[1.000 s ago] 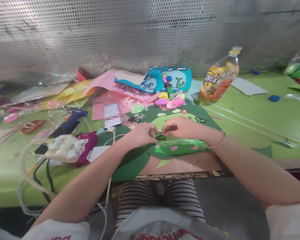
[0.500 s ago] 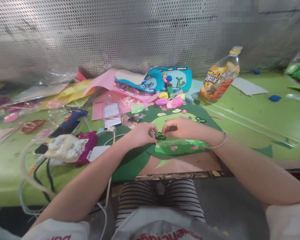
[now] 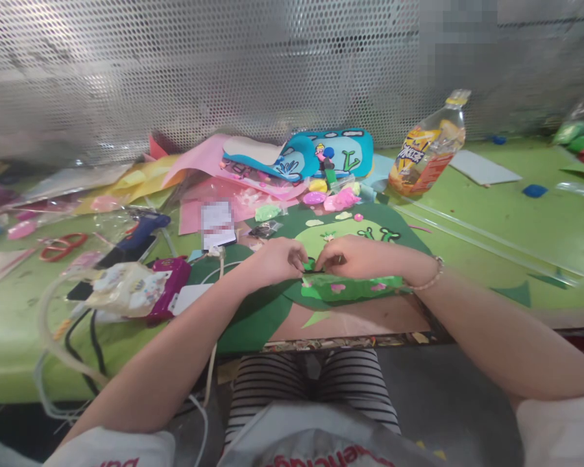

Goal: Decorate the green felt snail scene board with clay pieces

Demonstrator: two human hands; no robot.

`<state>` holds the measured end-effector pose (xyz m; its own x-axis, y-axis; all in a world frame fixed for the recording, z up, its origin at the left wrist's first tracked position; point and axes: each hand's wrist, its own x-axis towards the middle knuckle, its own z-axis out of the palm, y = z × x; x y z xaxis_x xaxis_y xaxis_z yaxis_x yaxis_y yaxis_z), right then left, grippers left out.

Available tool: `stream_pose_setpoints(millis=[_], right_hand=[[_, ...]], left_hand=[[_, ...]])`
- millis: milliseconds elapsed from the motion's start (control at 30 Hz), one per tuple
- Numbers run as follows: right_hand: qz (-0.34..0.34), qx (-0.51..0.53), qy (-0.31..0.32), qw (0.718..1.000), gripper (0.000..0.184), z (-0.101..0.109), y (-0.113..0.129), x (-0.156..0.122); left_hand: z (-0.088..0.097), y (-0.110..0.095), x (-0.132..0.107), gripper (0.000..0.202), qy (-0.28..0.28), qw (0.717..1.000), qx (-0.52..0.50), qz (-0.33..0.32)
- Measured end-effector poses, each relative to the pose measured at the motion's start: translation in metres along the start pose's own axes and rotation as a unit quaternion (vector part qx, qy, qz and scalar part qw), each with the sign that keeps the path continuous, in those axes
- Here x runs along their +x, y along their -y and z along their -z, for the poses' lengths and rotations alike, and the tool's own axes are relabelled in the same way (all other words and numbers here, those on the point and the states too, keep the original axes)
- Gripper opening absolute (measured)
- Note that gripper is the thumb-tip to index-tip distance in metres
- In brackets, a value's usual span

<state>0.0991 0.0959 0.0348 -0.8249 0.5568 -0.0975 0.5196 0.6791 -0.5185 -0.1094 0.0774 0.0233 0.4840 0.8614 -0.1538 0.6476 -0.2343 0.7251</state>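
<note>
- Glue gun lies well left of the work, untouched
- Left hand: fingertips pinched narrow on a green piece
- Right hand pinches the same piece, just above the sheet
- Sprouts look already stuck on; this piece seems not yet placed

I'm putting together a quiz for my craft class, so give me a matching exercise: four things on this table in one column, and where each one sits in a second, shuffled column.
Things
1. scissors
2. bottle
3. glue gun
4. green cut-out

Places
A. between left hand and right hand
B. far left, red handles
C. tilted, back right
D. blue, just right of the scissors

Pairs: 1-B, 2-C, 3-D, 4-A
</note>
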Motion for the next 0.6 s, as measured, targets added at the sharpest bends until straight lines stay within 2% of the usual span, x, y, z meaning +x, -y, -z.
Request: stream_pose_setpoints(millis=[433, 600], right_hand=[[0.027, 0.006, -0.015, 0.999, 0.032, -0.0006, -0.0007, 0.0], [0.037, 0.002, -0.032, 0.999, 0.03, -0.0024, -0.0048, 0.001]], left_hand=[[0.0022, 0.0037, 0.001, 0.017, 0.0, 1.0, 0.02, -0.002], [0.0004, 0.0068, 0.0012, 0.019, 0.014, 0.999, 0.006, -0.031]])
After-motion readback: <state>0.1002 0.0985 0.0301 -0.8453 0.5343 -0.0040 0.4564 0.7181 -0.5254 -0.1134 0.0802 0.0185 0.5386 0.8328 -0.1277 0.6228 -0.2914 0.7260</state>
